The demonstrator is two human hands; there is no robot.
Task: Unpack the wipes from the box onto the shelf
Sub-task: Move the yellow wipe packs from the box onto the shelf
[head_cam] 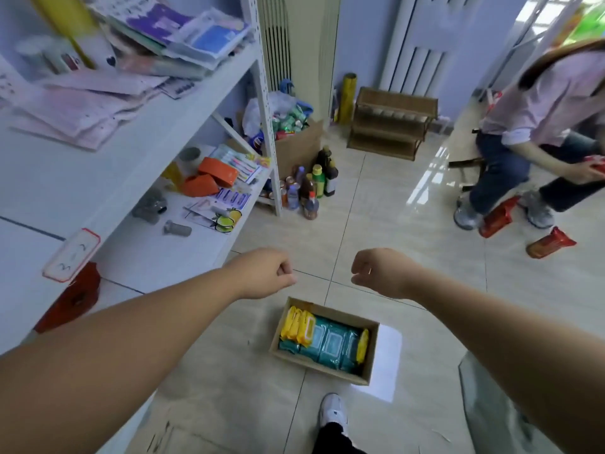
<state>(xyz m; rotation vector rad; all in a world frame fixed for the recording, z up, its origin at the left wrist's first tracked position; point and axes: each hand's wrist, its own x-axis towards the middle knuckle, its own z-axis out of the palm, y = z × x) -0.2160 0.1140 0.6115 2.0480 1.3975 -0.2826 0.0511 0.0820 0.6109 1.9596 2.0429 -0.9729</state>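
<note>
An open cardboard box (371, 355) sits on the tiled floor below my hands. Inside it lie teal wipes packs (330, 344) side by side, with yellow wipes packs (298, 326) standing at the left end and one yellow pack at the right end. My left hand (265, 273) and my right hand (379, 273) hover above and beyond the box, both curled into fists with nothing in them. The white metal shelf (131, 198) stands to my left, its levels holding papers and small goods.
Bottles (311, 188) stand on the floor by the shelf's end post, beside a carton of goods (294, 139). A seated person (537, 132) is at the right with red snack packs (550, 243) around their feet. My shoe (334, 411) is just behind the box.
</note>
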